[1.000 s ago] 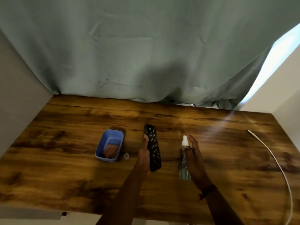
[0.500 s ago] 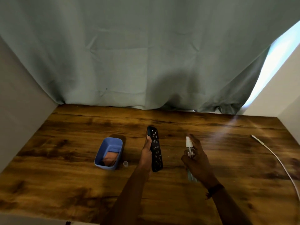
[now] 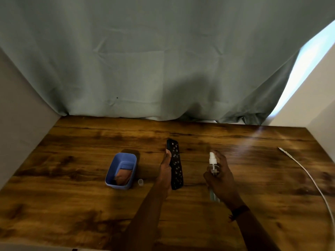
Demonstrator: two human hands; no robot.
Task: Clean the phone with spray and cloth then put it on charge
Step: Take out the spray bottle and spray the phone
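Black spotted phone (image 3: 176, 167) in left hand (image 3: 165, 169), clear white-nozzled spray bottle (image 3: 212, 159) in right hand (image 3: 222, 180)

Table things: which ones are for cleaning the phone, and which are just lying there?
For the job: phone, spray bottle, orange cloth, white charging cable.
Just lying about: blue tub holding the cloth, small clear cap, curtain.
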